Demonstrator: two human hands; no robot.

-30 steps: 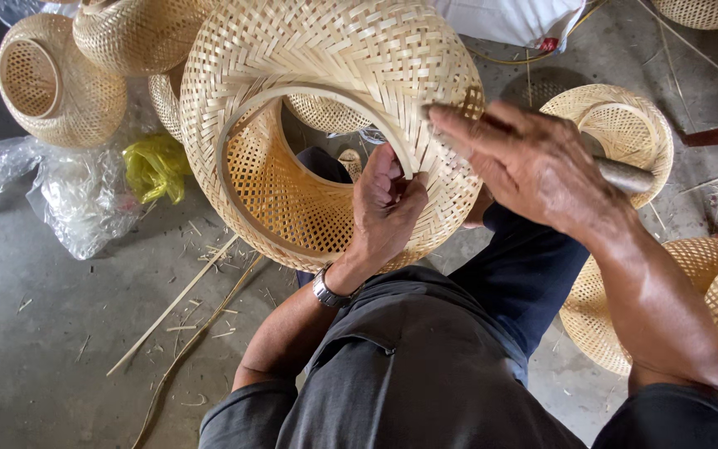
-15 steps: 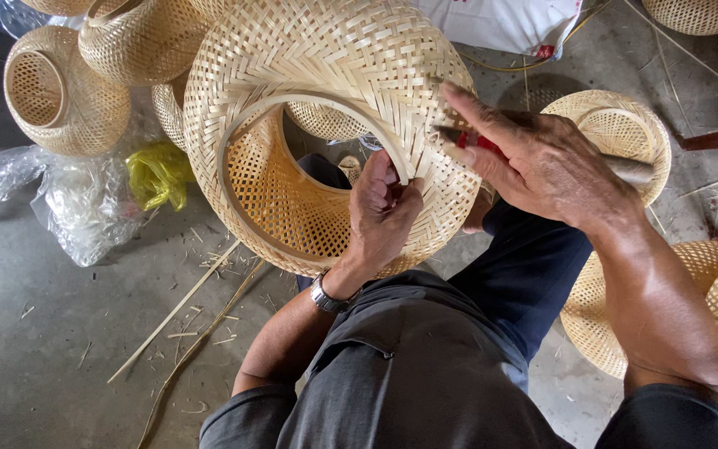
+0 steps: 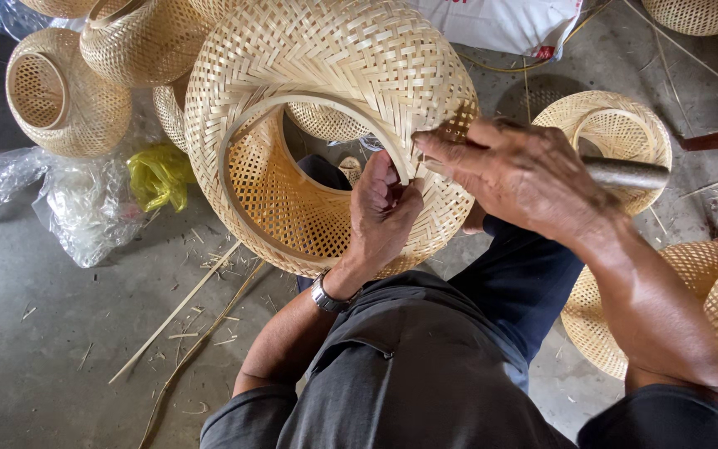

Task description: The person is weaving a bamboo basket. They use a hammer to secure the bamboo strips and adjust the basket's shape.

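Woven bamboo, pale straw in colour: we record one large rounded basket (image 3: 334, 75), lying tilted on our lap with its round opening turned toward us and its rim strip (image 3: 326, 104) curving across the mouth. Our left hand (image 3: 384, 212) comes up from below, forearm bent at the elbow, a wristwatch (image 3: 326, 295) on the wrist; its fingers (image 3: 392, 179) are curled shut around the free end of the rim strip, at the right side of the opening. Our right hand (image 3: 525, 170) reaches in from the right, forearm sloping down across our knee, back of the hand upward; its fingers are closed about a metal-handled tool (image 3: 625, 173), whose handle sticks out to the right, while the fingertips press on the weave just beside the left hand. The tool's working end is hidden under the hand. Around us on the concrete floor (image 3: 60, 333) we list: more baskets of the same weave, among them a small one (image 3: 60, 91) at upper left and an open-mouthed one (image 3: 617, 125) behind the right hand; a crumpled clear plastic sheet (image 3: 76, 199); a yellow plastic bag (image 3: 159, 175); and loose bamboo strips (image 3: 184, 308) with shavings.
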